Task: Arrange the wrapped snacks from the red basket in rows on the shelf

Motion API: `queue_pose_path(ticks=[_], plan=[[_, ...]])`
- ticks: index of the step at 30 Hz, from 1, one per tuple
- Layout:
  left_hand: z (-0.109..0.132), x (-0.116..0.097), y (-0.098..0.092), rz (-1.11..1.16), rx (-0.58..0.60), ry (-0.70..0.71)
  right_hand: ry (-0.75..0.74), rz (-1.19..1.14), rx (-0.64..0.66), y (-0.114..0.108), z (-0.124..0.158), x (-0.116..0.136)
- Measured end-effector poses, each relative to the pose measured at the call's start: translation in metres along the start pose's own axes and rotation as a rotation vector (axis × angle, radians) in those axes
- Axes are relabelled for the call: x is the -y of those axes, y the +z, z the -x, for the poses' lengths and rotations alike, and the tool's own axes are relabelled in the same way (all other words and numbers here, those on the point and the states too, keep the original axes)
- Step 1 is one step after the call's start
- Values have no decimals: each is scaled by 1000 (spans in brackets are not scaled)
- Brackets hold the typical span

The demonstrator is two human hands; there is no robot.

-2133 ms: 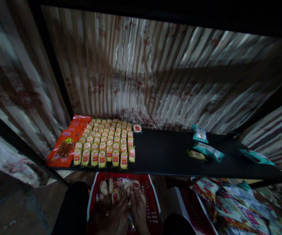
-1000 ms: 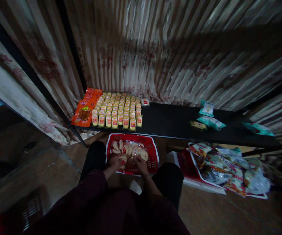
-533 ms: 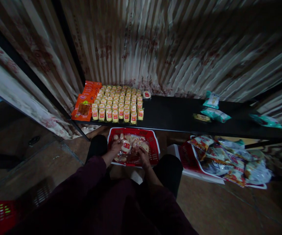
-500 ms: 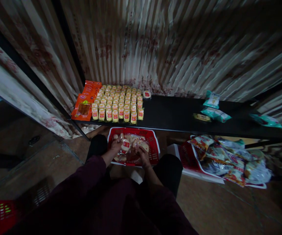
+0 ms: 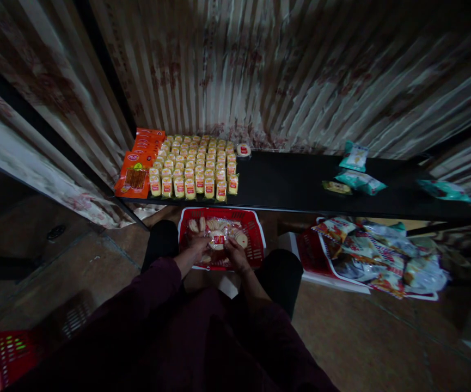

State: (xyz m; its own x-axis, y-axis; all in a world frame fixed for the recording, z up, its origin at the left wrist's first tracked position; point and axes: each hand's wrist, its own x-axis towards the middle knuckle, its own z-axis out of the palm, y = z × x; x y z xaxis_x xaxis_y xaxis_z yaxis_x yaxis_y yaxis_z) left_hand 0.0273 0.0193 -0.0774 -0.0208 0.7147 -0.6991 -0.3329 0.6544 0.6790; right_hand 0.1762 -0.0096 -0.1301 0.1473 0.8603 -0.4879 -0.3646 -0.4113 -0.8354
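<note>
Between my two hands is a round, pale wrapped cracker pack (image 5: 218, 240) with a red-and-white label. My left hand (image 5: 199, 245) is closed on its left edge, and my right hand (image 5: 235, 251) pinches the clear wrapper on its right. Both hands are over a red plastic basket (image 5: 255, 231) with a white rim, which stands between my knees. More round wrapped crackers (image 5: 241, 238) lie in the basket under and around my hands. One similar round pack (image 5: 244, 150) lies on the black shelf, beside the yellow packs.
On the black shelf (image 5: 284, 182) stand rows of small yellow wrapped packs (image 5: 194, 169), with orange packets (image 5: 135, 169) to their left. Teal packets (image 5: 360, 181) lie at the right. A second basket heaped with snack bags (image 5: 366, 253) is below right; another red basket (image 5: 14, 354) is at lower left.
The labelled pack has moved slightly right, and my hands have come closer together around it. My right hand now grips its wrapper too. The view has shifted slightly.
</note>
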Motion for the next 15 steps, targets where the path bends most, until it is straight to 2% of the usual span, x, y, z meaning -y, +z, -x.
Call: queue_pose_path(ticks=[4,10,15], plan=[[-1,-1,2,9,1,-36,15,-81,-41,1,-3,-1],[-8,-11,0,-4,-5,-5,23,-135,-30,6,0,5],[-13,-15,1,-55,100,39,54,-153,0,9,6,11]])
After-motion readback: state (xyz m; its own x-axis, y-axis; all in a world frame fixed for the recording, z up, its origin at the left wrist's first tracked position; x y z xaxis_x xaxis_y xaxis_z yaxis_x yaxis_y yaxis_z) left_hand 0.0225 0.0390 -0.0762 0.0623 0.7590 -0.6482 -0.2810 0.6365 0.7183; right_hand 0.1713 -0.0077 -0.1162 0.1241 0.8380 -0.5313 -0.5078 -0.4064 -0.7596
